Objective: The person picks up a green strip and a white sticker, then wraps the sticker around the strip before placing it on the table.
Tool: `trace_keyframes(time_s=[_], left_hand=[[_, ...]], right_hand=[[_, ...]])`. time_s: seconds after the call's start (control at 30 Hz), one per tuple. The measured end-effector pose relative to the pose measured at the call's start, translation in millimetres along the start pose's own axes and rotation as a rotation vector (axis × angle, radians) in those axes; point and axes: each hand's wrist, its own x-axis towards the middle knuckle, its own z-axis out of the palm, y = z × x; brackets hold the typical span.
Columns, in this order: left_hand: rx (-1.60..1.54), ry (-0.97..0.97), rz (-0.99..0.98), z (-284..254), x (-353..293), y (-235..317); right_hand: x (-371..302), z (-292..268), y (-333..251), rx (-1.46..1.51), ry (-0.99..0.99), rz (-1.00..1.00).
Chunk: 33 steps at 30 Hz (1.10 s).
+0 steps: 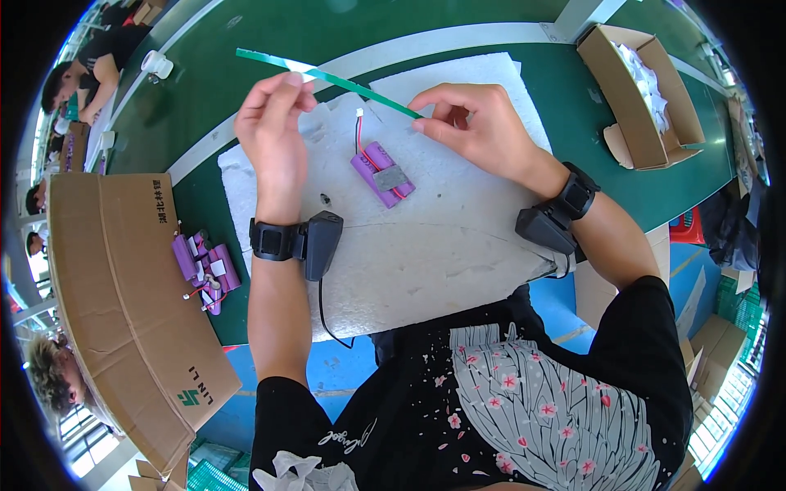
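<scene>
A long, thin green strip (352, 86) is stretched slantwise between my hands, above the white foam pad (458, 221). My left hand (274, 123) pinches it between thumb and fingers, and its far end sticks out past them to the left. At the lower end of the strip, my right hand (475, 123) grips it with thumb and forefinger. On the pad below lies a purple battery pack (378, 159) with a grey patch on its side. Its red and black wires run up to a small white connector (359, 112). Neither hand touches the pack.
Several purple battery packs (209, 266) lie at the left, beside a large brown cardboard box (123, 303). An open carton (684, 123) with white pieces stands at the back right. A white roll (157, 64) sits far left. Other people are beyond the left side.
</scene>
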Motion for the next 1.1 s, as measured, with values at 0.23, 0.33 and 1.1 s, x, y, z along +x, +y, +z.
trace_keyframes(time_s=[0.23,0.33,1.1], left_hand=[[-0.045,0.064,0.014,-3,2,-2],[-0.012,0.040,-0.004,-1,0,-3],[0.164,-0.259,-0.104,13,-8,-4]], right_hand=[[0,-1,0,-0.007,-0.020,0.012],[0,-1,0,-0.010,-0.024,0.019],[-1,-1,2,0.053,0.035,-0.007]])
